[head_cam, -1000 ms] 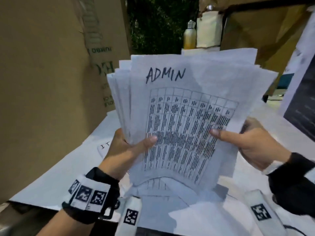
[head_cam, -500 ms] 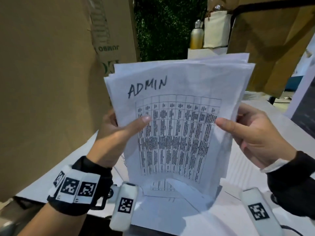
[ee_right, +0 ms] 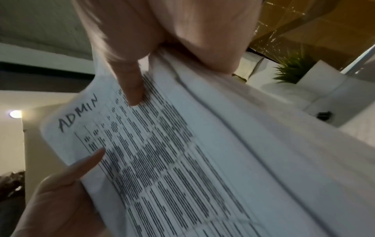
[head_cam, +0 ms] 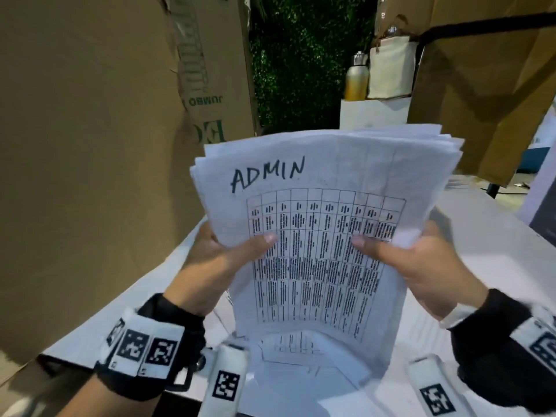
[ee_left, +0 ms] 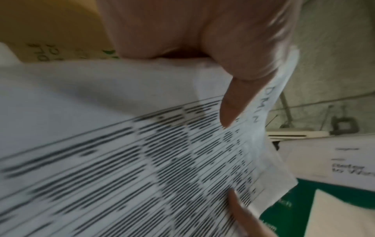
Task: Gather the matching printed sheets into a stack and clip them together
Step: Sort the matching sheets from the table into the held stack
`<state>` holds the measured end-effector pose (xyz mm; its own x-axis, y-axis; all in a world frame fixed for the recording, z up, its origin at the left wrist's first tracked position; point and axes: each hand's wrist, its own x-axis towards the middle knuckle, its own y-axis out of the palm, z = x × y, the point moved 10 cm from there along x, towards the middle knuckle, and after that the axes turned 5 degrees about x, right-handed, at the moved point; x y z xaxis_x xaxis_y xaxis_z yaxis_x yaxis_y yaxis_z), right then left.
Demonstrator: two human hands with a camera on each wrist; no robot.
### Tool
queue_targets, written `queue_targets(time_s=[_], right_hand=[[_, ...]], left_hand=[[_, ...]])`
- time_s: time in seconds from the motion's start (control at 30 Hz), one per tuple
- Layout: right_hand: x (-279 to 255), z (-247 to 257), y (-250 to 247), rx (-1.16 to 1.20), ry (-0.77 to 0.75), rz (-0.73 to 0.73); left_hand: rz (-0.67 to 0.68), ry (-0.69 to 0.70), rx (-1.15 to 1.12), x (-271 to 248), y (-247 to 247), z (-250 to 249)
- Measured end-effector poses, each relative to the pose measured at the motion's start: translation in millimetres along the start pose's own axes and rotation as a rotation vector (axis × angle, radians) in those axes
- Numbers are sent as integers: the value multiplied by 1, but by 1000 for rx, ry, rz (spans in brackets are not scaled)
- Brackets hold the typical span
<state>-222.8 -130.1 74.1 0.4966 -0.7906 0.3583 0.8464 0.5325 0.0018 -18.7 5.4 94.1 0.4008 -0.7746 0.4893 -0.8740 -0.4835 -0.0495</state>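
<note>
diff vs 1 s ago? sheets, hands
The sheets have been squared up: the fan on the left edge has closed and the offset right edges are now almost flush. The right hand shifted inward, its thumb now over the table print. The left hand grips the left edge as before; the ADMIN page stays in front, both hands holding, no clip on.

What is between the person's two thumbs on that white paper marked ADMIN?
In the head view, only the printed black grid table on the top sheet of the white paper stack lies between the left hand and right hand.
</note>
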Motion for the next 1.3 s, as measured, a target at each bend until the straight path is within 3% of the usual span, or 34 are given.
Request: queue_targets(time_s=[0.13,0.23,0.4,0.5,0.6,0.73,0.9,1.07,1.3], right_hand=[[4,-7,1,-142,65,-16],[12,4,9,-195,52,13],[30,11,24,-166,23,107],[45,-1,13,-49,140,107],[65,-44,-29,-377,268,125],[66,-118,-90,-1022,482,252],[56,-146,-118,-1183,580,258],[66,-156,-136,-1276,569,261],[69,-121,-138,-1266,337,198]], left_hand=[[136,-220,296,-17,9,46],[159,-240,392,-20,3,49],[43,-101,367,-21,-20,32],[-140,-167,234,-34,-53,49],[-261,-338,66,-54,-79,83],[-221,-535,35,-78,-90,127],[-103,-625,112,-95,-85,150],[-100,-615,90,-98,-81,151],[-63,-604,107,-102,-79,153]])
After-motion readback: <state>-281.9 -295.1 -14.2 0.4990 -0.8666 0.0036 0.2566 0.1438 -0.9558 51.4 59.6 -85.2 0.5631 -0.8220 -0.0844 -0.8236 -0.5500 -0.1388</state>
